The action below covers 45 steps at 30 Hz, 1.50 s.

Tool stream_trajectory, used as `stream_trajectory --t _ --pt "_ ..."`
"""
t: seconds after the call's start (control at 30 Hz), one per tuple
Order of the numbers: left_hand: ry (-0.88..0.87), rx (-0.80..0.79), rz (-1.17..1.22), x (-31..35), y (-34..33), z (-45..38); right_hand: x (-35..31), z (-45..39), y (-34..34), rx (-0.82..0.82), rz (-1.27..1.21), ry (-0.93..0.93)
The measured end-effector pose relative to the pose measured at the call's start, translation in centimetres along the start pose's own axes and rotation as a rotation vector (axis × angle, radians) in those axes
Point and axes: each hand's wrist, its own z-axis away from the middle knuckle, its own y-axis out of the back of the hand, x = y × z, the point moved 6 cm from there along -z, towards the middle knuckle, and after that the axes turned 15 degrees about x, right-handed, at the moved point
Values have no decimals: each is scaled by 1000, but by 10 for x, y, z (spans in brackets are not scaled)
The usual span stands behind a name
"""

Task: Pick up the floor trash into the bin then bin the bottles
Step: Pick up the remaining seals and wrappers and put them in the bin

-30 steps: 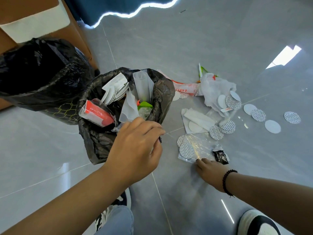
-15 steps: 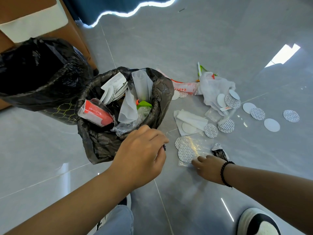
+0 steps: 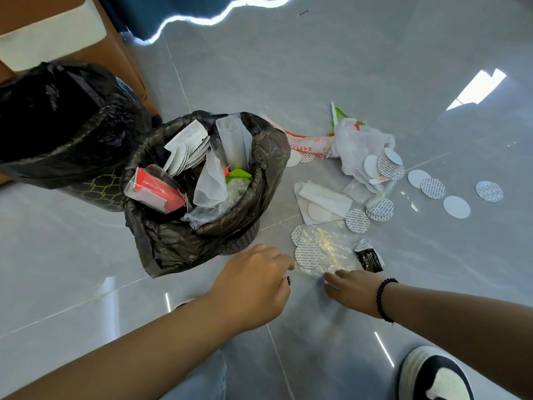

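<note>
Both hands, left [image 3: 253, 287] & right [image 3: 350, 290], curled at clear plastic film [image 3: 328, 249]; grip unclear. Lift film w/ discs [image 3: 308, 256], tip into bin [image 3: 202, 226].

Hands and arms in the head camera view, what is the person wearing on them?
Both forearms are bare, with no sleeves or gloves in view. The right hand has a bracelet of small black round beads around its wrist. The left hand shows a small dark item by its fingers, possibly a ring; it is too small to tell.
</note>
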Motion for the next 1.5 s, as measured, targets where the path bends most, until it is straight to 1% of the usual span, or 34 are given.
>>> stream_trajectory --t 0.07,0.13,0.17,0.2,0.23,0.27,0.3,0.33,0.4,0.47,0.5,0.57,0.63,0.7,0.77,0.8,0.9,1.03,1.1,1.17,1.23,1.3,1.4,1.5 --pt "14 -106 -49 -3 -18 6 -2 4 1 48 -16 8" --pt "-29 -215 -133 -3 -36 14 -5 11 5 106 -62 42" --pt "-70 -279 -159 -2 -42 18 -3 15 8 123 -94 31" --pt "-135 -315 -180 -2 -47 20 1 18 12 128 -122 2" --pt "-225 -327 -203 0 -51 19 6 21 16 98 -158 -49" --pt "-309 -377 -246 1 -54 19 10 23 20 73 -189 -115" --pt "-391 -379 -295 3 -55 16 15 25 23 54 -238 -194" --pt "-415 -443 -313 3 -59 14 18 26 23 50 -270 -271" --pt "-390 -556 -370 3 -72 4 26 32 19 -18 -376 -504" --pt "-358 -644 -441 -2 -87 -6 33 32 16 -3 -466 -715" --pt "-366 -653 -467 -3 -95 -12 34 32 14 -2 -505 -789" --pt "-399 -616 -502 -1 -111 -28 34 29 9 -43 -556 -911" --pt "-392 -531 -507 3 -126 -45 34 24 4 -52 -582 -1022" --pt "-279 -431 -462 4 -139 -59 34 20 1 -46 -615 -1130" --pt "-146 -414 -426 -1 -149 -62 32 17 1 -33 -643 -1208" --pt "-108 -421 -424 -4 -154 -63 31 16 2 -25 -655 -1234" --pt "-23 -424 -407 -14 -151 -64 25 13 7 17 -684 -1243" --pt "-155 -417 -465 -11 -152 -62 16 14 8 65 -747 -1242" --pt "-147 -448 -464 -13 -154 -55 13 12 9 104 -750 -1229" --pt "-111 -467 -439 -16 -156 -48 8 7 10 90 -709 -1179" --pt "-49 -464 -413 -21 -156 -45 6 4 12 32 -632 -1137" --pt "48 -447 -372 -29 -153 -44 7 5 12 14 -609 -1162" --pt "178 -449 -268 -43 -148 -44 10 8 12 7 -651 -1190" --pt "213 -390 -162 -49 -143 -43 12 14 5 -20 -736 -1236"
